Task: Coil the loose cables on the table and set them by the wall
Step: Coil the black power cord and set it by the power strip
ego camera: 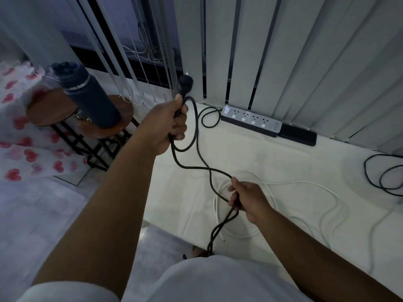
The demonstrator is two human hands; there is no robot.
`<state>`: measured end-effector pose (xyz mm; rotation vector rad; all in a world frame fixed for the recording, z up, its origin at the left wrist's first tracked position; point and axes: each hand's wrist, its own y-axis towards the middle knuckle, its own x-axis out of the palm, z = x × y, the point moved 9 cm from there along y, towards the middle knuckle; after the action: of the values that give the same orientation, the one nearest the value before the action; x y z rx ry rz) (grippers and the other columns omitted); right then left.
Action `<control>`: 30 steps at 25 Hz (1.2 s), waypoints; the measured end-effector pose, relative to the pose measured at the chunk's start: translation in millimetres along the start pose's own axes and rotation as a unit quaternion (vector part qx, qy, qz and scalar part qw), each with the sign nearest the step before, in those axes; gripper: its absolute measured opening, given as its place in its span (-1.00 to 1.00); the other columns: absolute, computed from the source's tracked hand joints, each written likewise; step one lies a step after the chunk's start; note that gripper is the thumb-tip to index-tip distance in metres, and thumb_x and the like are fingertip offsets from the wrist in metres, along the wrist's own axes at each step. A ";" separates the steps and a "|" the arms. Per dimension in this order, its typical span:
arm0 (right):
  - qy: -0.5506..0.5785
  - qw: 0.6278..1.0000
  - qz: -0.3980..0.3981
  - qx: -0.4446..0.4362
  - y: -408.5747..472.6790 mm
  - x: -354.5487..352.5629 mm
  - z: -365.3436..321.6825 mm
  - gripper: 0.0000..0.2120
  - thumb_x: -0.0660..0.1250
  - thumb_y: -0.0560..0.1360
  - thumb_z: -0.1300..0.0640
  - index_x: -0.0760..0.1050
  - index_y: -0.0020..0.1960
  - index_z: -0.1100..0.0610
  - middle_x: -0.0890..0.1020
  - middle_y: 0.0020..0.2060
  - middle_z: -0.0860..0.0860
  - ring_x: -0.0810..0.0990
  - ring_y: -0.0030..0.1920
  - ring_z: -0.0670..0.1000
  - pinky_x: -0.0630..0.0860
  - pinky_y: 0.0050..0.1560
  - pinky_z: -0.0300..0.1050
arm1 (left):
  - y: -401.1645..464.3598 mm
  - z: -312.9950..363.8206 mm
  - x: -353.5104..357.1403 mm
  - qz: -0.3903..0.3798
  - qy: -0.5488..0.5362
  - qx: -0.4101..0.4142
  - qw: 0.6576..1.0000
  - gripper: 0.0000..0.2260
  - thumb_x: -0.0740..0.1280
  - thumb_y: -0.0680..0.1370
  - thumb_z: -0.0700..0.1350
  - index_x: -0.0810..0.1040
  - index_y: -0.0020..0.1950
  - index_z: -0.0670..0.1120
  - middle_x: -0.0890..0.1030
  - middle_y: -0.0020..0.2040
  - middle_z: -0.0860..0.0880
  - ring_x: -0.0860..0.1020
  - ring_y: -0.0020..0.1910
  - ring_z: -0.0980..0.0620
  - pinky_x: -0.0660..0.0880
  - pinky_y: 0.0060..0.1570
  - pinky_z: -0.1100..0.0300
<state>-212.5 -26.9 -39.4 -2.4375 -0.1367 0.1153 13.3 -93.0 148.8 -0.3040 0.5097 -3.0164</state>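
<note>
- The left hand (169,125), at centre frame, is closing its grip around the black cable (197,166) just below its plug (185,82), which is sticking up above the fist.
- The right hand (246,198), lower centre, is curling its fingers around the same cable, pinching a doubled length that is hanging down toward the frame's bottom edge.
- Between the hands the cable is sagging in a loose loop above the white table (283,158).
- A white cable (305,183) is lying loosely looped on the table under the right hand.
- A power strip (250,120) is sitting by the blinds (305,51), upper centre; no writing on it is readable.
</note>
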 end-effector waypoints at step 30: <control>-0.353 0.856 -0.261 -0.274 -59.9 60.8 -73.8 -0.71 0.25 0.54 -0.20 0.67 -0.03 -0.07 0.71 -0.18 0.01 0.65 -0.15 -0.03 0.52 -0.07 -0.12 | 16.6 -59.3 -20.1 0.224 -0.080 -0.014 0.971 -0.77 0.15 0.66 -0.01 0.38 -0.14 -0.08 0.35 -0.41 0.00 0.31 -0.54 0.11 0.38 -0.50 0.22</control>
<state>-147.6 -20.4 52.6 -2.6734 -1.3033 0.8188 21.4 -87.8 84.8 -0.3715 0.5257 -2.5260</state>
